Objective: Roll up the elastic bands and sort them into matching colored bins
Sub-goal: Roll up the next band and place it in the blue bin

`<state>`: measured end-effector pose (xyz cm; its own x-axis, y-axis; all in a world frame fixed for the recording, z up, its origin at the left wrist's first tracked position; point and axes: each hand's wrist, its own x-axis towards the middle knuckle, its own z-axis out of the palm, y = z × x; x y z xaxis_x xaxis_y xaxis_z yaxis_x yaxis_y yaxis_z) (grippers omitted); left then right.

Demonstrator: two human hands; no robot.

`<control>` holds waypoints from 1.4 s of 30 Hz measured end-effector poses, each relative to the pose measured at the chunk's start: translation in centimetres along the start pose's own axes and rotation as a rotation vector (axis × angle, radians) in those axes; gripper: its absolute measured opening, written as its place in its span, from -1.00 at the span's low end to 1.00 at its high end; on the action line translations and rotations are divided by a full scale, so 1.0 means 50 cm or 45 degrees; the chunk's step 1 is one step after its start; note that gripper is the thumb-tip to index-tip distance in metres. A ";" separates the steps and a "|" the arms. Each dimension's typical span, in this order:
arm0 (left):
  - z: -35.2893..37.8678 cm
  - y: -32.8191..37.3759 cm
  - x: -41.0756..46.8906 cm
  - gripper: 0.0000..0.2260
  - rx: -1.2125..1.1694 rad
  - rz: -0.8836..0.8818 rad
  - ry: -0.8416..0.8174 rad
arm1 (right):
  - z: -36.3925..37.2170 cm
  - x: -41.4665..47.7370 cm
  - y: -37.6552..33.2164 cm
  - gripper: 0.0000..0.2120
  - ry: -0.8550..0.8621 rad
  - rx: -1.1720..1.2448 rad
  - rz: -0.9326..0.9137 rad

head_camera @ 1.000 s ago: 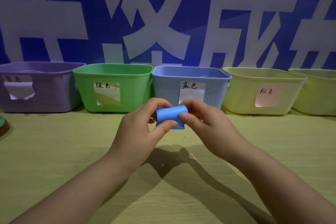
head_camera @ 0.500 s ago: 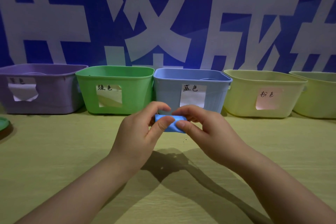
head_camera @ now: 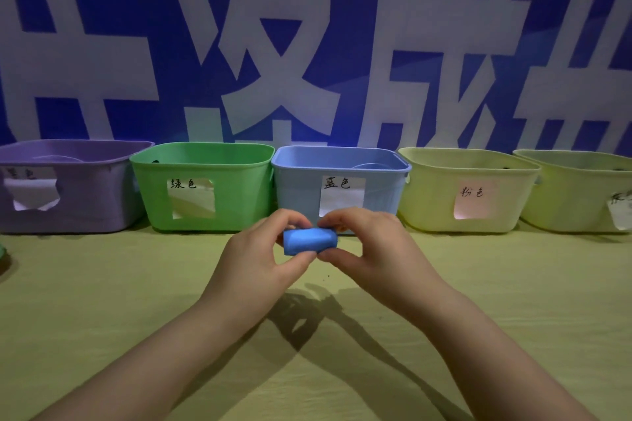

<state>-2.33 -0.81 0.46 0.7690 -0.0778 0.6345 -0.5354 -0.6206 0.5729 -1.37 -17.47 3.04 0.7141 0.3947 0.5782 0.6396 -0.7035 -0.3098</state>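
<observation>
A blue elastic band, rolled into a short thick cylinder, is held above the table just in front of the blue bin. My left hand pinches its left end between thumb and fingers. My right hand pinches its right end the same way. Both forearms reach in from the bottom of the view. A row of labelled bins stands behind: purple, green, blue, and a yellow bin with a pink label.
A second yellow bin stands at the far right. A green object peeks in at the left edge. The wooden table stretches in front of the bins. A blue wall with large white characters rises behind.
The loose, open fold of blue band has been turned between my fingers into a tighter, fuller roll. Both hands stayed in front of the blue bin.
</observation>
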 end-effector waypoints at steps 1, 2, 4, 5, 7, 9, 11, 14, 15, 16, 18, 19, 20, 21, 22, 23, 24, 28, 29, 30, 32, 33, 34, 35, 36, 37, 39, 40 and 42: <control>-0.003 0.007 0.007 -0.79 0.022 0.022 -0.002 | -0.007 0.002 0.000 -0.74 0.005 -0.046 -0.009; -0.007 0.015 0.015 -0.79 0.053 0.044 -0.008 | -0.016 0.003 0.001 -0.74 0.012 -0.085 -0.014; -0.014 0.032 0.040 -0.79 0.142 0.097 -0.028 | -0.034 0.010 0.004 -0.74 0.038 -0.126 -0.013; -0.015 0.039 0.054 -0.79 0.182 0.125 -0.039 | -0.043 0.015 0.006 -0.74 0.050 -0.138 -0.007; -0.011 0.051 0.085 -0.80 0.239 0.166 -0.046 | -0.060 0.026 0.017 -0.73 0.073 -0.175 0.009; 0.002 0.058 0.116 -0.82 0.267 0.193 -0.019 | -0.078 0.042 0.035 -0.73 0.105 -0.227 0.023; 0.018 0.062 0.144 -0.82 0.269 0.202 0.014 | -0.093 0.059 0.055 -0.74 0.125 -0.273 0.037; 0.041 0.057 0.184 -0.83 0.285 0.225 0.040 | -0.099 0.090 0.088 -0.75 0.130 -0.328 0.039; 0.048 0.052 0.200 -0.83 0.296 0.230 0.038 | -0.098 0.103 0.101 -0.75 0.127 -0.344 0.043; 0.055 0.046 0.217 -0.83 0.310 0.231 0.027 | -0.095 0.118 0.114 -0.75 0.128 -0.356 0.048; 0.071 0.030 0.255 -0.82 0.360 0.214 -0.012 | -0.083 0.150 0.140 -0.75 0.139 -0.377 0.064; 0.080 0.019 0.276 -0.82 0.394 0.202 -0.027 | -0.076 0.167 0.152 -0.74 0.145 -0.385 0.077; 0.090 0.008 0.296 -0.81 0.425 0.188 -0.036 | -0.068 0.185 0.163 -0.74 0.152 -0.383 0.094; 0.101 -0.003 0.315 -0.80 0.446 0.163 -0.042 | -0.059 0.202 0.174 -0.73 0.161 -0.371 0.114; 0.111 -0.013 0.330 -0.78 0.455 0.134 -0.037 | -0.049 0.218 0.184 -0.73 0.171 -0.354 0.135; 0.121 -0.023 0.343 -0.76 0.458 0.107 -0.020 | -0.039 0.232 0.194 -0.72 0.177 -0.342 0.155; 0.131 -0.033 0.352 -0.73 0.459 0.085 0.002 | -0.028 0.245 0.203 -0.70 0.175 -0.338 0.175; 0.167 -0.066 0.359 -0.62 0.489 0.051 0.020 | 0.011 0.271 0.236 -0.64 0.145 -0.348 0.244; 0.173 -0.073 0.358 -0.63 0.489 0.060 0.034 | 0.017 0.273 0.241 -0.65 0.143 -0.339 0.263; 0.178 -0.078 0.357 -0.65 0.484 0.073 0.056 | 0.021 0.274 0.246 -0.66 0.141 -0.320 0.281; 0.181 -0.081 0.357 -0.64 0.474 0.099 0.084 | 0.026 0.274 0.251 -0.66 0.139 -0.292 0.297; 0.180 -0.082 0.357 -0.63 0.470 0.104 0.087 | 0.027 0.273 0.251 -0.66 0.137 -0.295 0.302; 0.179 -0.082 0.358 -0.62 0.468 0.108 0.087 | 0.028 0.272 0.251 -0.65 0.142 -0.297 0.306; 0.177 -0.080 0.356 -0.61 0.455 0.110 0.083 | 0.027 0.269 0.249 -0.63 0.140 -0.303 0.310; 0.174 -0.079 0.352 -0.61 0.432 0.109 0.077 | 0.026 0.265 0.244 -0.61 0.134 -0.314 0.311; 0.170 -0.075 0.348 -0.62 0.406 0.115 0.068 | 0.024 0.261 0.237 -0.60 0.127 -0.331 0.307; 0.158 -0.066 0.336 -0.66 0.359 0.146 0.051 | 0.017 0.251 0.222 -0.61 0.129 -0.360 0.287; 0.151 -0.060 0.331 -0.69 0.343 0.174 0.051 | 0.013 0.246 0.214 -0.64 0.141 -0.370 0.272; 0.131 -0.043 0.320 -0.75 0.321 0.238 0.066 | 0.005 0.233 0.192 -0.69 0.167 -0.387 0.233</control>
<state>13.44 -5.84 5.98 0.6432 -0.1727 0.7459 -0.5571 -0.7739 0.3012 13.18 -19.48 6.61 0.7535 0.1811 0.6320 0.3771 -0.9065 -0.1898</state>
